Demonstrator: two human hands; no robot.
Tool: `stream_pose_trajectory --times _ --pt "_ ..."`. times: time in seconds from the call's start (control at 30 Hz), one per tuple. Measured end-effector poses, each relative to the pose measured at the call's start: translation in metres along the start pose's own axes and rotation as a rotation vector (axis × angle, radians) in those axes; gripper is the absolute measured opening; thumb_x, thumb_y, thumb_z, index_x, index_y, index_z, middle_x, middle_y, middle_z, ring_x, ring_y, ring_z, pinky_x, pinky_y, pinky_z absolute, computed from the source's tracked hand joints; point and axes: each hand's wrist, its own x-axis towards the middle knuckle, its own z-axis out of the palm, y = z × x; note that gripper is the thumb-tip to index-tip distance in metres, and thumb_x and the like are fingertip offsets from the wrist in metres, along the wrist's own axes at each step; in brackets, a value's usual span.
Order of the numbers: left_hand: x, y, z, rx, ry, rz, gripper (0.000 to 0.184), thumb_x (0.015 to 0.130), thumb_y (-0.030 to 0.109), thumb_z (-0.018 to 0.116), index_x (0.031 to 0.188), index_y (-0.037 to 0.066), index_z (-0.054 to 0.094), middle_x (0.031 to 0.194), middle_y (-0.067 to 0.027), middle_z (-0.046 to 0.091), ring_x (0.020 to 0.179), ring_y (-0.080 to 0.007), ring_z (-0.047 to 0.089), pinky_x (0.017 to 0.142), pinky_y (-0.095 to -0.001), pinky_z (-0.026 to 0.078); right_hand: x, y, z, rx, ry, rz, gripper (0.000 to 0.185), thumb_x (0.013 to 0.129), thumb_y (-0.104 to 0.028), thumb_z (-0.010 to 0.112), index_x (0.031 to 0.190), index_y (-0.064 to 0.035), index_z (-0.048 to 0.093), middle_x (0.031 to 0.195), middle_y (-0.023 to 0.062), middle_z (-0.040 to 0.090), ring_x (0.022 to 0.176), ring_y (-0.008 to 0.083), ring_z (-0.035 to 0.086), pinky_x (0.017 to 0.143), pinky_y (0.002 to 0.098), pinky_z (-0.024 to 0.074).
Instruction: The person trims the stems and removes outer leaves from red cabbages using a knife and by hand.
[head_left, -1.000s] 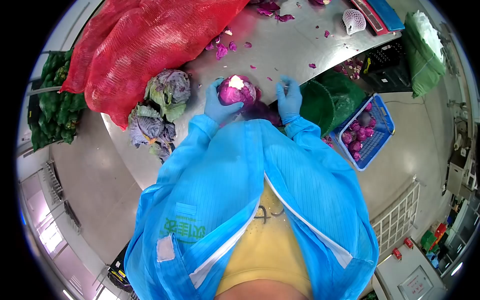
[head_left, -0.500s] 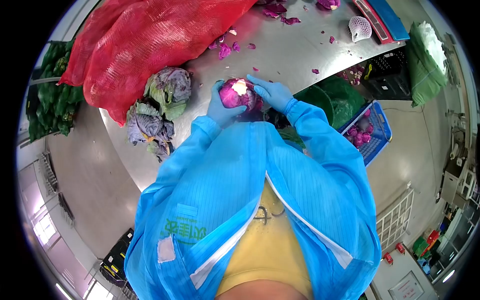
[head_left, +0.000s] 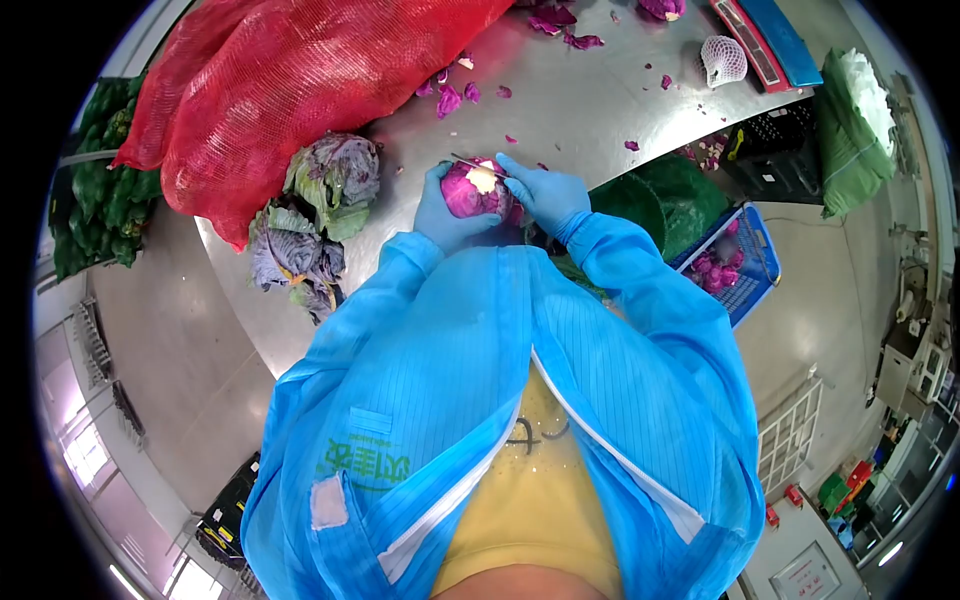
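Observation:
My left hand [head_left: 446, 214], in a blue glove, is wrapped round the left side of a purple cabbage [head_left: 462, 196] near the table's front edge. The cabbage's pale cut stem faces up. My gloved right hand [head_left: 546, 196] is closed at the cabbage's right side, gripping a thin knife [head_left: 466, 161] whose blade lies across the top by the stem. The knife's handle is hidden in the fingers. Two cabbages with loose outer leaves [head_left: 335, 182] lie to the left, beside a red mesh sack [head_left: 290, 100].
Purple leaf scraps [head_left: 449, 101] and a white foam net [head_left: 723, 61] lie on the metal table [head_left: 600, 105]. At the right are a green bag-lined bin [head_left: 680, 200], a blue basket [head_left: 765, 262] of small purple cabbages, a black crate [head_left: 775, 150] and a green sack [head_left: 850, 150].
My right hand has moved left from beside the cabbage to its top right side. The knife blade now shows over the stem. My left hand still holds the cabbage.

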Motion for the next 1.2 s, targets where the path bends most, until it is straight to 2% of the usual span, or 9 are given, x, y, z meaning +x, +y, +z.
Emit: stream_pose_trajectory --times 0.23,0.53,0.6,0.73,0.8,1.03,1.2 --pt "0.003 -0.004 0.005 0.052 0.032 -0.052 0.107 0.05 0.038 0.085 0.129 -0.003 0.026 0.123 -0.0194 0.042 0.113 -0.0277 0.048 0.094 -0.0343 0.042 0.002 -0.006 0.005 -0.014 0.077 0.053 0.041 0.092 -0.047 0.032 0.13 -0.0344 0.042 0.087 0.0114 0.064 0.072 0.0315 0.062 0.061 0.0422 0.0489" --pt "0.003 0.008 0.009 0.224 0.064 -0.092 0.108 0.049 0.042 0.083 0.131 -0.002 0.028 0.125 -0.0208 0.041 0.115 -0.0305 0.046 0.096 -0.0351 0.04 0.002 -0.006 0.005 0.063 0.044 0.14 0.042 0.092 -0.048 0.032 0.128 -0.0319 0.045 0.101 0.0105 0.062 0.089 0.0309 0.06 0.074 0.0412 0.0481" --pt "0.004 0.007 0.011 0.259 0.078 -0.057 0.107 0.049 0.04 0.085 0.128 -0.005 0.028 0.122 -0.0191 0.043 0.112 -0.0273 0.048 0.094 -0.0346 0.041 0.002 -0.006 0.004 0.071 0.047 0.144 0.042 0.092 -0.047 0.031 0.126 -0.0281 0.047 0.102 0.0099 0.063 0.089 0.032 0.061 0.074 0.0441 0.0479" --pt "0.002 0.013 0.013 0.285 0.096 -0.048 0.106 0.049 0.04 0.085 0.128 -0.004 0.029 0.122 -0.0189 0.044 0.111 -0.0278 0.048 0.094 -0.0346 0.041 0.002 -0.006 0.002 0.111 0.031 0.192 0.042 0.091 -0.049 0.033 0.125 -0.0304 0.049 0.106 0.0097 0.062 0.093 0.0312 0.059 0.077 0.0413 0.0477" --pt "0.002 0.014 0.014 0.237 0.101 -0.038 0.106 0.049 0.041 0.085 0.128 -0.003 0.029 0.121 -0.0187 0.044 0.111 -0.0283 0.048 0.094 -0.0348 0.041 0.004 -0.005 0.002 0.109 0.04 0.167 0.041 0.091 -0.047 0.032 0.124 -0.0294 0.049 0.104 0.0105 0.063 0.091 0.0325 0.06 0.077 0.0442 0.0478" --pt "0.004 0.008 0.016 0.258 0.102 -0.071 0.106 0.05 0.044 0.082 0.13 -0.001 0.029 0.122 -0.0197 0.042 0.112 -0.0306 0.047 0.094 -0.0363 0.041 0.007 -0.006 -0.001 0.187 0.018 0.22 0.041 0.089 -0.05 0.033 0.122 -0.0315 0.05 0.106 0.012 0.061 0.094 0.0339 0.059 0.081 0.0445 0.0466" --pt "-0.005 0.027 0.02 0.431 0.079 -0.031 0.107 0.05 0.046 0.081 0.13 -0.003 0.03 0.123 -0.0207 0.041 0.112 -0.0326 0.047 0.095 -0.0368 0.04 0.016 -0.004 -0.011 0.185 0.001 0.199 0.044 0.091 -0.049 0.031 0.115 -0.0214 0.056 0.106 0.0136 0.061 0.096 0.034 0.058 0.083 0.0439 0.0454"
